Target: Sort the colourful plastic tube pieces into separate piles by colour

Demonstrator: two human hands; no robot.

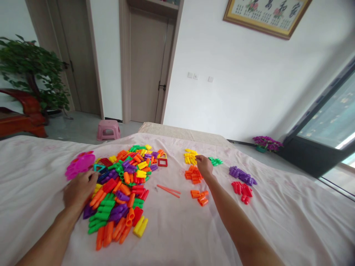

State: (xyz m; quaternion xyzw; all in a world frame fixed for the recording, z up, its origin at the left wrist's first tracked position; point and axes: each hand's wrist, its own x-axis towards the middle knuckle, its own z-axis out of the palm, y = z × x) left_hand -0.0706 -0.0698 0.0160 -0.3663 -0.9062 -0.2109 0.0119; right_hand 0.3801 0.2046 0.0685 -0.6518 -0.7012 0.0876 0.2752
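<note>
My left hand [79,189] is at the left edge of a big mixed pile of plastic building pieces [124,184]. Its fingers curl inward, and whatever they hold, if anything, is hidden. Just behind it lie bright pink flat pieces [81,164]. My right hand [204,167] reaches forward, thumb and finger pinched on a yellow building piece [195,157] at the right edge of a small yellow group [189,155]. Close by are orange pieces [193,174], more orange ones [200,197] nearer me, and green pieces [216,161] to the right.
Purple pieces [242,175] and red pieces [242,191] lie farther right on the pale cloth [172,229]. Two thin orange-pink sticks [168,190] rest between pile and groups. A red square frame [162,162] sits at the pile's far edge. Beyond stands a pink stool [108,129].
</note>
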